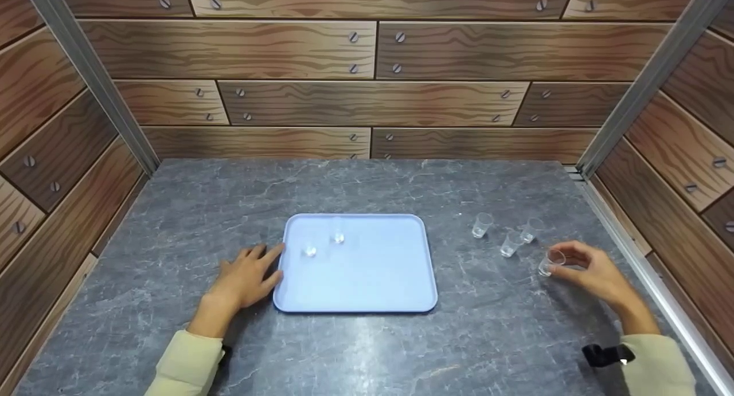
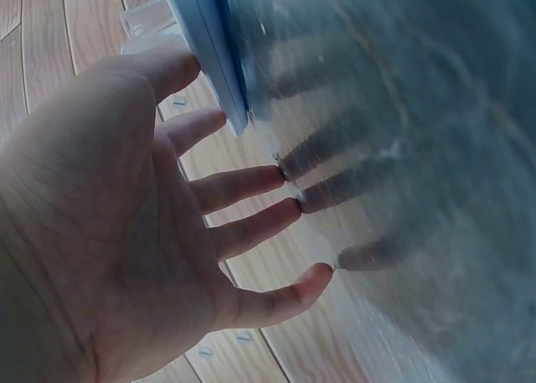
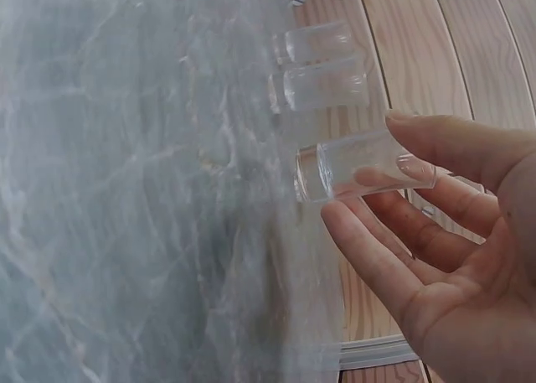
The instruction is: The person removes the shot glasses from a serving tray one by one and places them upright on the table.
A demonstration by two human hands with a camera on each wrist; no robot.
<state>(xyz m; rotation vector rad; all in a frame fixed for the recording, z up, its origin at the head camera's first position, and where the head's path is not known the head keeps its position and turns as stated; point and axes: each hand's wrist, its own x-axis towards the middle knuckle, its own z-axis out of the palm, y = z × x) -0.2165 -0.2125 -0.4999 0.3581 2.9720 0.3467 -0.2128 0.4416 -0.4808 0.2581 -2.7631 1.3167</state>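
Note:
A light blue tray [image 1: 367,281] lies on the table. Along its left rim rests my left hand [image 1: 243,278], fingers spread, thumb and index touching the edge; the other fingertips meet the tabletop in the left wrist view. On the tray's upper left stand two small clear glasses, a shot glass [image 1: 339,235] and another shot glass [image 1: 309,250]. Far to the right, my right hand [image 1: 596,273] holds a clear shot glass [image 3: 368,165] between thumb and curled fingers, its base at or very near the table.
Left of and beyond my right hand, three more clear glasses stand upright: one glass [image 1: 482,226] apart, a second glass [image 1: 510,244] close to a third glass [image 1: 532,231]. Wood-patterned walls [image 1: 367,98] enclose the grey marbled table [image 1: 355,356], with a metal rail [image 1: 659,287] along its right edge.

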